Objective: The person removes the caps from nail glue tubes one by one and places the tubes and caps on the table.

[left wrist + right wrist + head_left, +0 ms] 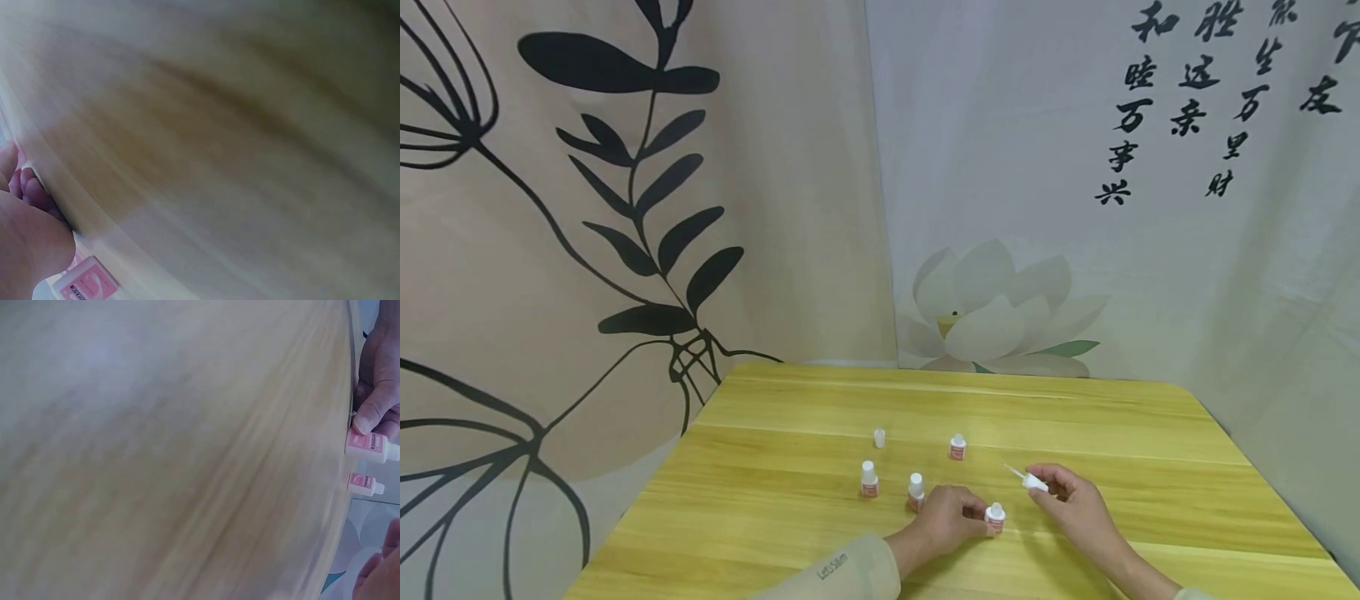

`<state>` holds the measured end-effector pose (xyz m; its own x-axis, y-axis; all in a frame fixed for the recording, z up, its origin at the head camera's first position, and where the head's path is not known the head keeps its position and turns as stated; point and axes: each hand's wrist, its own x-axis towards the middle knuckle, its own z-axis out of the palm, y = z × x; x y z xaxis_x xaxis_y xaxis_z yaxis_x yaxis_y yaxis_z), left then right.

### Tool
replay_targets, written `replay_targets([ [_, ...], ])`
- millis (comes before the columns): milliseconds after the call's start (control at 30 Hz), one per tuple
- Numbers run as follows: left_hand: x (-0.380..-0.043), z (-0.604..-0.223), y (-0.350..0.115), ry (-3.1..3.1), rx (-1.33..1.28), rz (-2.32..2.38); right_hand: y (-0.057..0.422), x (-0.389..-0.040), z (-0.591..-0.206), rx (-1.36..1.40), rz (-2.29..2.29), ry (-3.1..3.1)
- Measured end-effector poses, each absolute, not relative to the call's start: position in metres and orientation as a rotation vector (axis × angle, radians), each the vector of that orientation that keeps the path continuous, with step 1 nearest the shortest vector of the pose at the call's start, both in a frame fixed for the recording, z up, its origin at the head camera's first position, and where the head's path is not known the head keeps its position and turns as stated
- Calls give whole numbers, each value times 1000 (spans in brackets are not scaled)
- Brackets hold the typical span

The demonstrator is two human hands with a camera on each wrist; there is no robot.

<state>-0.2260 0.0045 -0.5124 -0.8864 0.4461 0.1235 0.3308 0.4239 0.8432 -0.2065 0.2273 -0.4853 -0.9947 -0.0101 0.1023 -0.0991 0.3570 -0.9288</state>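
Note:
My left hand (951, 521) pinches a small white bottle (995, 520) with a pink label between thumb and fingers. The bottle stands upright on the table, a short pale neck on top. To its right, my right hand (1078, 504) holds a white brush cap (1034, 482) above the table, its thin stem pointing up and left. In the right wrist view the gripped bottle (367, 446) shows under the left thumb, and part of the right hand (380, 572) enters at the lower edge. Behind my left hand stands a capped bottle (916, 490), partly hidden.
Another capped bottle (868, 480) stands further left. At the back is a similar bottle (957, 448) with a short neck, and left of it a small translucent cap (879, 437). All are on a yellow wooden table (760, 467), with a printed curtain (805, 208) behind.

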Motion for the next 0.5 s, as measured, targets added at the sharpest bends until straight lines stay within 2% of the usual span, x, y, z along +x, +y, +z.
replay_targets([
  [500, -225, -512, 5, 2552, 648, 1449, 227, -206, -484, 98, 1689, -2552],
])
